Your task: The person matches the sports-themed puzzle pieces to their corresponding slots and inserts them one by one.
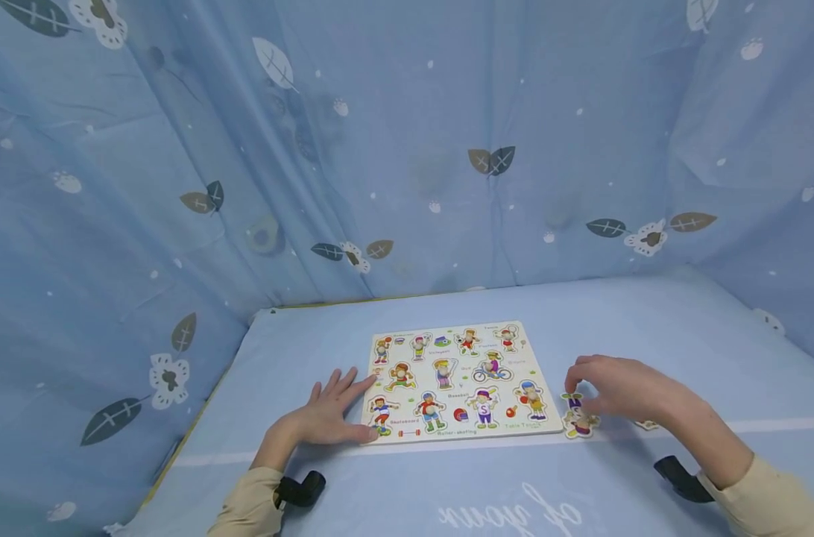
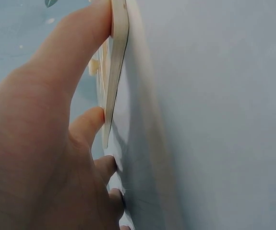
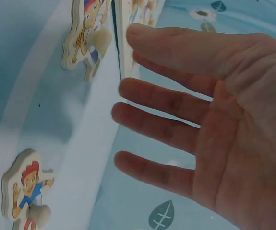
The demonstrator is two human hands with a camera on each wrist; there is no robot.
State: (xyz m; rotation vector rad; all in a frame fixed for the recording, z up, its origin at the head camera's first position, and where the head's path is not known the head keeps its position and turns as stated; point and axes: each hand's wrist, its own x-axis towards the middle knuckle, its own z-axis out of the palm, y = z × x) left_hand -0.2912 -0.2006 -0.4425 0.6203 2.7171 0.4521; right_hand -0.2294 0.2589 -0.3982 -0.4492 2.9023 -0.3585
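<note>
A white wooden puzzle board (image 1: 457, 395) with several colourful sports figures lies on the table. My left hand (image 1: 333, 410) rests at its left side with fingers spread. In the left wrist view, the thumb (image 2: 87, 33) and index finger touch the board's edge (image 2: 117, 62). My right hand (image 1: 622, 384) hovers beyond the board's right edge, over a loose puzzle piece (image 1: 580, 419) of a child in a purple cap. The right wrist view shows its fingers (image 3: 162, 98) apart, with nothing between them and the thumb. That knobbed piece (image 3: 82, 40) lies on the cloth beside the board.
Another loose knobbed piece (image 3: 27, 189), a red-haired child in a blue shirt, lies farther along the cloth; in the head view this piece (image 1: 647, 425) is mostly behind the right hand. A blue patterned curtain (image 1: 434, 149) hangs behind the blue-covered table (image 1: 313, 321).
</note>
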